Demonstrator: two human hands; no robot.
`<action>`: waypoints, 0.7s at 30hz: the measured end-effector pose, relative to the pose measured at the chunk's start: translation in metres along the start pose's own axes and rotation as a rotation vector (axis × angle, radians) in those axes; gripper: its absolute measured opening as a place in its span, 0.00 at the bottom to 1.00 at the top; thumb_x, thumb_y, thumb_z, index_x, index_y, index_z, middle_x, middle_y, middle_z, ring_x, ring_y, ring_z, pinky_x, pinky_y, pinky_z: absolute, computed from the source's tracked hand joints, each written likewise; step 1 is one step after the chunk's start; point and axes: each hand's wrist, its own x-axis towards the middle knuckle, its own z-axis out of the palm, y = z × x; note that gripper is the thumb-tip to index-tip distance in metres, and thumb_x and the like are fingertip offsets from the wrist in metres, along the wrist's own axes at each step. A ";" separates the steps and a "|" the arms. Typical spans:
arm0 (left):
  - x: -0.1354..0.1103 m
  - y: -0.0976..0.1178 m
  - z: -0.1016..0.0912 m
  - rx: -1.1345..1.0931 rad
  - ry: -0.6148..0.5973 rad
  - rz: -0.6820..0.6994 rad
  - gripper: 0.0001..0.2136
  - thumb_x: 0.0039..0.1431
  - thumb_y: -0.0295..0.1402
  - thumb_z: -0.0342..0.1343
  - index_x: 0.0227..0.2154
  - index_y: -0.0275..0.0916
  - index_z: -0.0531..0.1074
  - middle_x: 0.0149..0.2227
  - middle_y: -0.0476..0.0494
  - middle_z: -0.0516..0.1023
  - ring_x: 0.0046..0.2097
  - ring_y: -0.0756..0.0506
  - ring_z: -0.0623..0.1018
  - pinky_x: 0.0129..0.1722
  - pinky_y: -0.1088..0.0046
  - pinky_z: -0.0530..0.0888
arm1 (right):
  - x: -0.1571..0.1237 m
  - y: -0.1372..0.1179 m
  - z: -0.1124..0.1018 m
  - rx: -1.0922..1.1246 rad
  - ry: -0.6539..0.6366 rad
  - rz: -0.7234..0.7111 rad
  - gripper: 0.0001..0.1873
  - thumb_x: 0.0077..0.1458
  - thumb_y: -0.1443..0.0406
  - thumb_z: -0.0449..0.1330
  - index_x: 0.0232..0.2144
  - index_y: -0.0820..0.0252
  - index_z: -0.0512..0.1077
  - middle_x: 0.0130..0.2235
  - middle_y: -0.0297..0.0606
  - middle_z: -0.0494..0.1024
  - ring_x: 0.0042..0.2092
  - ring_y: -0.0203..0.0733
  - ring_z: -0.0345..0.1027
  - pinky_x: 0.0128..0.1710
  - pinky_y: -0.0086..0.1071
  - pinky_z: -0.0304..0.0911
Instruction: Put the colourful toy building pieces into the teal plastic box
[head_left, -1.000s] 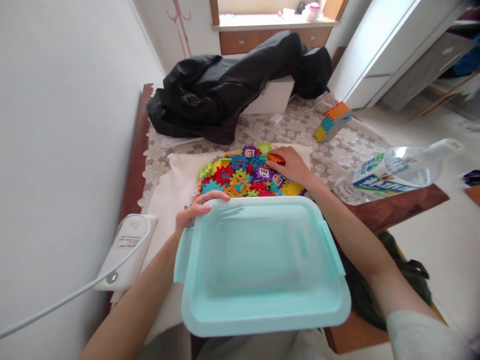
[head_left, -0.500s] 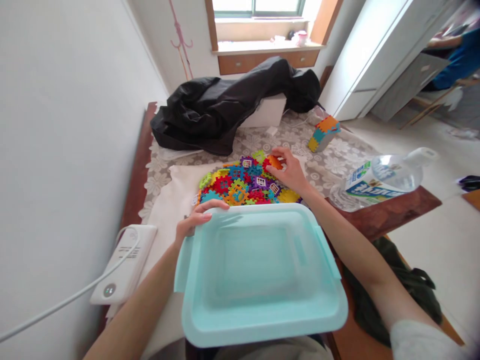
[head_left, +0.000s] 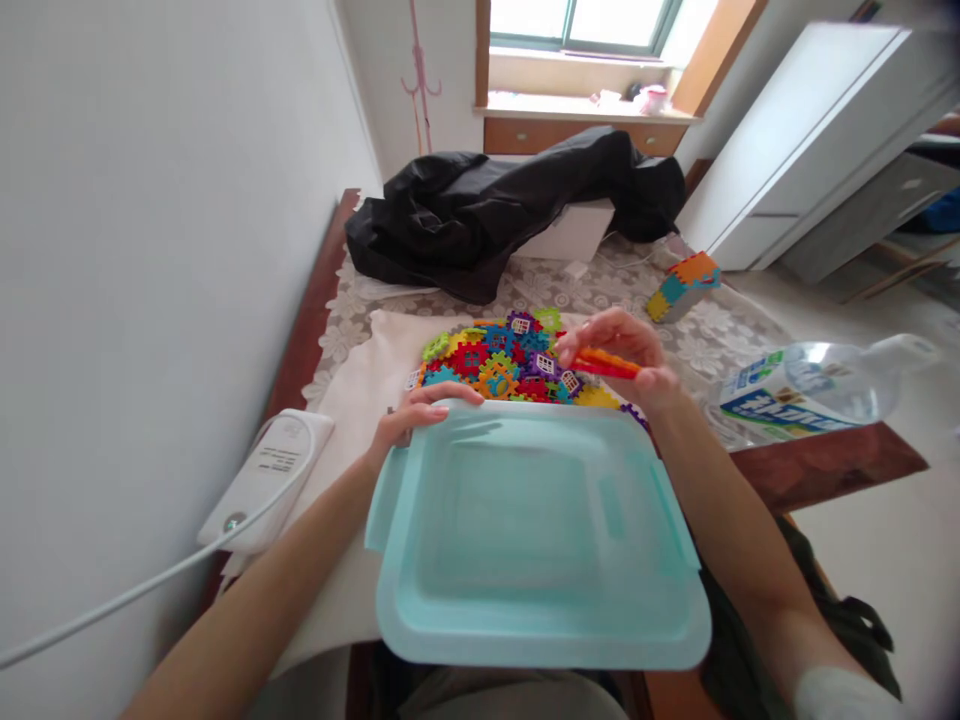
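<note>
A light blue plastic lid (head_left: pixel 540 540) lies flat in front of me, over the table's near edge. My left hand (head_left: pixel 416 412) grips its far left corner. Beyond the lid sits a pile of colourful interlocking plastic tiles (head_left: pixel 510 362) on a cream cloth (head_left: pixel 360 400). My right hand (head_left: pixel 626 355) hovers above the pile's right side, shut on an orange tile (head_left: pixel 606 363) held between thumb and fingers.
A white device with a cable (head_left: pixel 266 478) lies at the left by the wall. A black jacket (head_left: pixel 510 205) covers a white box at the back. A built block of tiles (head_left: pixel 684 283) and a lying water bottle (head_left: pixel 814 385) are at the right.
My right hand has lifted the orange tile off the pile and drawn it back toward the lid. The left hand stays on the lid's corner. The view has shifted.
</note>
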 end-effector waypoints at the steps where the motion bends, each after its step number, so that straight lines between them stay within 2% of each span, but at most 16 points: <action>1: 0.000 0.000 0.000 0.021 0.009 0.016 0.15 0.48 0.37 0.67 0.39 0.37 0.87 0.35 0.41 0.85 0.33 0.42 0.80 0.30 0.71 0.75 | 0.000 -0.006 0.001 0.000 -0.102 0.006 0.50 0.41 0.23 0.65 0.52 0.48 0.80 0.44 0.45 0.86 0.49 0.63 0.82 0.59 0.61 0.75; 3: -0.001 0.000 0.001 0.061 0.033 0.056 0.15 0.47 0.36 0.66 0.38 0.38 0.88 0.38 0.41 0.86 0.36 0.41 0.81 0.33 0.70 0.76 | 0.001 -0.009 0.000 -0.077 -0.139 0.011 0.52 0.46 0.19 0.55 0.51 0.50 0.83 0.50 0.48 0.86 0.56 0.66 0.80 0.64 0.63 0.71; 4: -0.001 -0.001 0.002 0.076 0.044 0.072 0.14 0.48 0.36 0.66 0.38 0.39 0.88 0.40 0.41 0.86 0.37 0.40 0.81 0.34 0.69 0.76 | 0.002 -0.006 -0.002 -0.173 -0.101 0.018 0.50 0.52 0.21 0.54 0.51 0.49 0.84 0.54 0.48 0.85 0.60 0.66 0.78 0.67 0.61 0.69; 6: -0.002 0.000 0.005 0.090 0.059 0.078 0.14 0.48 0.36 0.65 0.37 0.39 0.88 0.42 0.41 0.86 0.39 0.41 0.81 0.35 0.70 0.77 | 0.003 0.006 -0.008 -0.460 -0.023 0.063 0.42 0.60 0.28 0.57 0.57 0.49 0.83 0.63 0.47 0.81 0.67 0.64 0.72 0.72 0.61 0.63; 7: -0.002 0.000 0.006 0.091 0.065 0.071 0.14 0.48 0.36 0.65 0.37 0.39 0.88 0.42 0.41 0.85 0.39 0.41 0.80 0.35 0.70 0.77 | 0.002 0.014 -0.011 -0.616 -0.031 0.110 0.41 0.60 0.31 0.62 0.61 0.49 0.81 0.67 0.48 0.77 0.70 0.66 0.68 0.74 0.62 0.59; 10: -0.002 0.002 0.010 0.102 0.088 0.083 0.12 0.49 0.36 0.66 0.35 0.39 0.88 0.43 0.40 0.85 0.41 0.39 0.81 0.38 0.68 0.79 | -0.001 0.035 -0.020 -0.924 -0.167 0.250 0.50 0.54 0.35 0.70 0.70 0.54 0.73 0.74 0.53 0.67 0.75 0.72 0.59 0.77 0.68 0.52; 13: -0.001 0.002 0.011 0.123 0.103 0.143 0.09 0.53 0.36 0.66 0.34 0.41 0.87 0.46 0.40 0.85 0.46 0.36 0.82 0.45 0.65 0.81 | -0.004 0.043 -0.023 -0.986 -0.257 0.236 0.44 0.61 0.40 0.69 0.71 0.54 0.72 0.72 0.53 0.71 0.72 0.69 0.65 0.74 0.65 0.59; 17: -0.004 -0.003 0.007 0.150 0.082 0.159 0.08 0.53 0.37 0.66 0.33 0.41 0.86 0.46 0.39 0.86 0.46 0.36 0.83 0.47 0.62 0.81 | -0.004 0.041 -0.021 -0.937 -0.236 0.154 0.36 0.66 0.45 0.65 0.67 0.58 0.75 0.66 0.51 0.78 0.66 0.63 0.74 0.69 0.58 0.67; 19: -0.007 -0.008 0.003 0.192 0.101 0.267 0.05 0.50 0.35 0.68 0.31 0.42 0.85 0.46 0.41 0.86 0.49 0.35 0.83 0.51 0.59 0.81 | -0.003 0.042 -0.022 -0.892 -0.188 0.136 0.35 0.65 0.46 0.66 0.66 0.59 0.75 0.65 0.51 0.79 0.65 0.62 0.75 0.68 0.57 0.68; 21: -0.010 -0.012 -0.001 0.251 0.111 0.393 0.09 0.43 0.30 0.73 0.30 0.45 0.84 0.47 0.43 0.86 0.51 0.34 0.83 0.54 0.56 0.80 | -0.003 0.042 -0.024 -0.826 -0.144 0.109 0.35 0.63 0.48 0.67 0.66 0.57 0.74 0.66 0.50 0.78 0.65 0.60 0.74 0.69 0.56 0.67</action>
